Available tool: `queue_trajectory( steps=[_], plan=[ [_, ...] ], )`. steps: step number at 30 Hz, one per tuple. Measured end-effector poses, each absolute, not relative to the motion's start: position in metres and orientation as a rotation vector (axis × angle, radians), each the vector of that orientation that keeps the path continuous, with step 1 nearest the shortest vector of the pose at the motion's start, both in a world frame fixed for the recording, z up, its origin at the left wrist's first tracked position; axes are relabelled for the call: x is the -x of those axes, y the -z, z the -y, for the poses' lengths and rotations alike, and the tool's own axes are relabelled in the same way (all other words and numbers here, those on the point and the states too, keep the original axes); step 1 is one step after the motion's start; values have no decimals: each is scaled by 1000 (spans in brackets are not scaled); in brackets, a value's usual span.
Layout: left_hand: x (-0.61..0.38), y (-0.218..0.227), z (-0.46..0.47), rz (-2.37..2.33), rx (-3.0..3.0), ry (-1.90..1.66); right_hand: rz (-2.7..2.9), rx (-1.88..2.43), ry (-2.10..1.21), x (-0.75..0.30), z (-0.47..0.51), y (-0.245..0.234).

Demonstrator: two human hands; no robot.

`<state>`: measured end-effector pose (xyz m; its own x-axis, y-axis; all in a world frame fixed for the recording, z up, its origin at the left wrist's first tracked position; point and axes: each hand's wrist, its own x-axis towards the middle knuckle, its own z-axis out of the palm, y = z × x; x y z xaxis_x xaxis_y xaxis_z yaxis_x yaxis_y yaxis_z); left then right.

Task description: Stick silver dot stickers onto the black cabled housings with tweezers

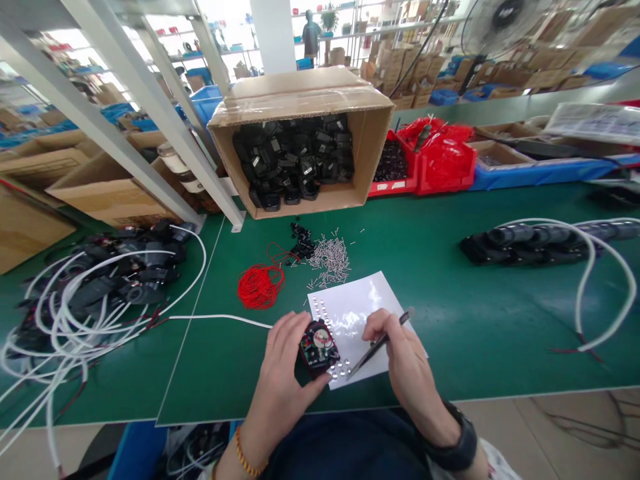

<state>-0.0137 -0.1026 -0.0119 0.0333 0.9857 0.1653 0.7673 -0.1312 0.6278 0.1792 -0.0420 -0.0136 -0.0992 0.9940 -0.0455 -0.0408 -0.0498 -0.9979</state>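
Note:
My left hand (286,370) grips a small black device housing (319,347) with its circuit board and a round pale part exposed. A white cable (225,317) runs to it from the left. In my right hand (400,350) is a pair of tweezers (375,350), held like a pen and tilted, its tip low over a white sheet (367,310). Small round shiny pieces (341,369) lie on the sheet near that tip. More of them line the sheet's left edge. The housing overlaps that edge and hides part of it.
Behind the sheet lie a pile of screws (331,259), small black parts (302,241) and a coil of red wire (260,287). A cardboard box (370,143) of black housings stands at the back. Cabled units (145,283) heap up at left; a row of black units (540,241) is at right.

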Motion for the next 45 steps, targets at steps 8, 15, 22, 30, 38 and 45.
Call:
queue_trajectory(
  steps=[8,15,22,30,38,45],
  plan=[
    [14,16,100,-1770,-1990,-909,844,1071,-1543,-174,46,12],
    [14,14,96,-1802,-1906,-1003,1029,1038,-1380,-149,59,9],
    [13,17,98,-1862,-1865,-1016,1314,1043,-1205,-150,68,19],
    [14,19,98,-1873,-1848,-1025,1708,827,-912,-151,67,14],
    [15,21,99,-1902,-1801,-1061,1816,761,-802,-149,65,14],
    [15,21,99,-1883,-1756,-1087,1822,761,-787,-148,61,8]
  ],
)
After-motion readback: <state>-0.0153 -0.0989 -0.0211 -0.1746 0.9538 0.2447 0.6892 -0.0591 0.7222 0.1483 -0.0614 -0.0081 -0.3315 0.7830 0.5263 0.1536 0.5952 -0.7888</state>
